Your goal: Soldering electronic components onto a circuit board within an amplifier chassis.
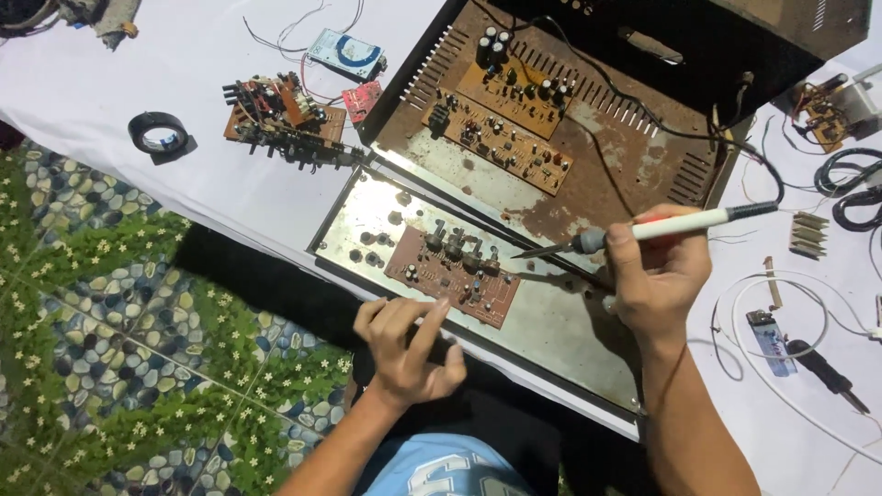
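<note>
My right hand [654,276] grips a white-handled soldering iron [675,225], its dark tip pointing left toward a brown circuit board [452,274] with knobs and small parts. That board lies on a shiny metal front panel [551,321]. My left hand [409,347] rests at the near edge of the panel, just below the board, fingers curled together; I cannot see anything held in it. Behind the panel sits a rusty open amplifier chassis [625,174] with another long brown circuit board [501,129] inside.
A white cloth [165,64] covers the table. On it lie a roll of black tape [159,131], a loose board with knobs [280,119], a small red board [362,99], a lighter [770,342], a dark-handled tool [827,375] and cables [850,184]. Pebble-patterned floor at left.
</note>
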